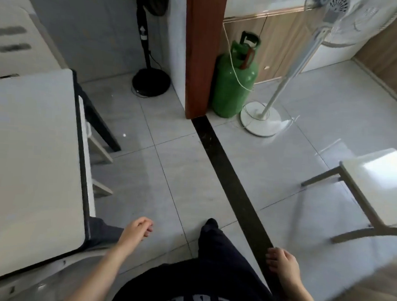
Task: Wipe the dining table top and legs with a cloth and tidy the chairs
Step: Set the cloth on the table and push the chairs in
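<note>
Empty hands by the table, and chair-tidying looks like the step in hand.

The left hand [139,228] and right hand [281,262] are hanging loosely curled, holding nothing, and no cloth is showing. The dining table [30,151] is sitting just beside the left hand. A stray chair [381,184] is standing well apart on the right, likely calling for a turn, a grip and a push in toward the table.

One table [30,151], two standing fans [150,82] [262,118], one green gas cylinder [234,82], two hands [138,228] [281,262], at least two chairs [381,184] [11,39]
</note>
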